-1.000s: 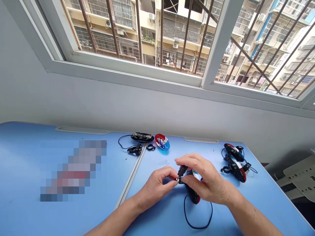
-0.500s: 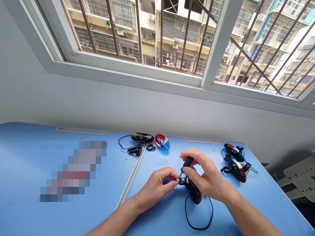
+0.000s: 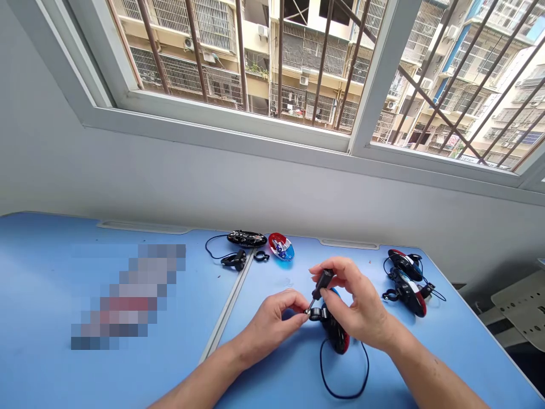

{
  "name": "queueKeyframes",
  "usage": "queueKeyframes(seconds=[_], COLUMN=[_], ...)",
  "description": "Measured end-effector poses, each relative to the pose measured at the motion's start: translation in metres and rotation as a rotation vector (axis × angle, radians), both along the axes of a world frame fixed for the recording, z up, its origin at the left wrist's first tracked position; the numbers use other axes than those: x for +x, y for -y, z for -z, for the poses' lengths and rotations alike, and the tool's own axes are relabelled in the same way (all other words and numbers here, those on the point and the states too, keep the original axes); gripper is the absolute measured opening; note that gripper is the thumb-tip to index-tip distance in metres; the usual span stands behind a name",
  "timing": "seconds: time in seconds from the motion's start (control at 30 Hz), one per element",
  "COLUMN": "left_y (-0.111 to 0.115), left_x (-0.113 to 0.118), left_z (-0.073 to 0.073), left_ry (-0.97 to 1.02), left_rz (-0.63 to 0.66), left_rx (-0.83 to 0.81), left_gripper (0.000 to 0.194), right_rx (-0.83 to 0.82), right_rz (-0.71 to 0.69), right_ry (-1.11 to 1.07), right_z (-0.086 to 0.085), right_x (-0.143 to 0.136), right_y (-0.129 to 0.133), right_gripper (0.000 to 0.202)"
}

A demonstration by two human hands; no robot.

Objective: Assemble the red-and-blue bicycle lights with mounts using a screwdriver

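My right hand (image 3: 357, 301) grips the black handle of a small screwdriver (image 3: 324, 279), its shaft slanting down to the left. The tip meets the end of a black ring clamp (image 3: 315, 314). My left hand (image 3: 279, 315) pinches that same end between thumb and fingertips. The clamp is joined to an oval black device with red and blue parts (image 3: 339, 337), which lies partly under my right hand. From it a thin black cord (image 3: 322, 375) loops toward me over the blue table (image 3: 272, 375).
Behind my hands lie an open black housing (image 3: 247, 238), a red-and-blue cover (image 3: 281, 247), a loose black ring (image 3: 261, 256) and a corded black part (image 3: 234, 260). Two similar oval devices (image 3: 409, 292) lie at the right. A blurred patch (image 3: 131, 304) covers the left. A barred window (image 3: 238, 122) is beyond.
The screwdriver handle has turned and tilted slightly in my right hand, whose fingers have shifted a little left. My left hand and the oval device stay in place.
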State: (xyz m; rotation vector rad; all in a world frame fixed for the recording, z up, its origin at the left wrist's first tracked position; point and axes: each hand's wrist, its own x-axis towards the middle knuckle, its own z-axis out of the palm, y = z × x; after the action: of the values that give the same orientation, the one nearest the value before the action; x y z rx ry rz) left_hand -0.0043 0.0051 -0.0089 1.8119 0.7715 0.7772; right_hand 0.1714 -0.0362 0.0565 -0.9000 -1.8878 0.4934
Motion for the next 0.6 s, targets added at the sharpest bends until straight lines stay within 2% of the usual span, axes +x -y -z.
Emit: queueKeyframes(seconds=[0.27,0.6], left_y=[0.0,-0.0005], left_x=[0.0001,0.0008], left_z=[0.0007,-0.0007], left_ry=[-0.001,0.007], left_rz=[-0.019,-0.017], left_rx=[0.002,-0.039], left_gripper=[0.009,0.01], right_rx=[0.215,0.072], right_rz=[0.084,0.068], right_ry=[0.081,0.077], right_z=[0.0041,0.0024], right_x=[0.0015,0.0015], right_y=[-0.0042,-0.0025], right_gripper=[0.033,0.038])
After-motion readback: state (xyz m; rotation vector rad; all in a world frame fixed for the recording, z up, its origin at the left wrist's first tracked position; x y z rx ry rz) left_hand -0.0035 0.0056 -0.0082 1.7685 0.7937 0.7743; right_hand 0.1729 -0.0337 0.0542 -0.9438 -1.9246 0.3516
